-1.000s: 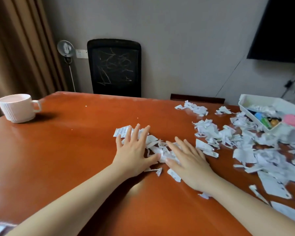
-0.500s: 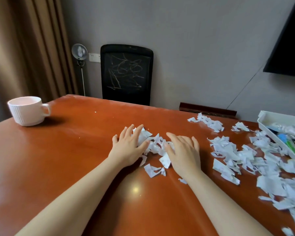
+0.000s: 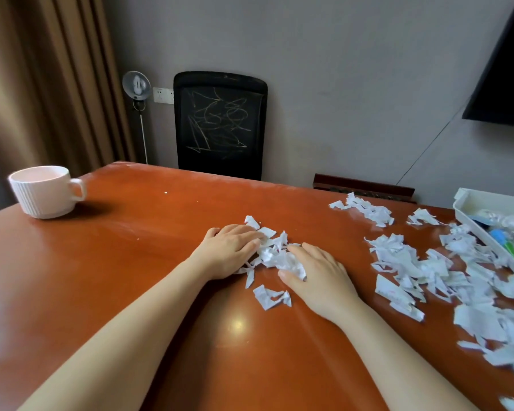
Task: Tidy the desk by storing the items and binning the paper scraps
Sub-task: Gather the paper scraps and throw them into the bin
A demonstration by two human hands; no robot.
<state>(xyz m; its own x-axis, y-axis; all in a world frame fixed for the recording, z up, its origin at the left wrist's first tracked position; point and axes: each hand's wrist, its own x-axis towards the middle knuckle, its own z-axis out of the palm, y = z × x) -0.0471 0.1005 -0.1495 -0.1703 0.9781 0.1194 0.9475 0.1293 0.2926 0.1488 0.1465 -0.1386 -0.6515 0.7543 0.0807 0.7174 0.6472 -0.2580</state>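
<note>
Reddish-brown wooden counter (image 3: 116,277) seen from above by a person seated at it, both bare forearms reaching forward. The left hand (image 3: 229,250) and right hand (image 3: 318,274) lie palm down near the middle, close together, with a small pile (image 3: 275,253) of torn white paper between them. Both hands cup the pile from either side: the left fingers bend down onto its left edge, and the right thumb and forefinger curve round a crumpled wad on its right. A few loose bits (image 3: 269,296) lie just in front of the pile, near the right thumb, touched by neither hand.

Many more scraps (image 3: 413,262) are scattered over the right side of the counter, well apart from the hands. At the right edge sits a white tray (image 3: 481,203) holding small coloured items too blurred to name, with scraps lying against its near wall. A white ribbed cup (image 3: 45,189) stands upright at the far left. Behind the counter are a black chair (image 3: 220,123), a brown curtain (image 3: 42,84), a small fan (image 3: 136,86) and a grey wall.
</note>
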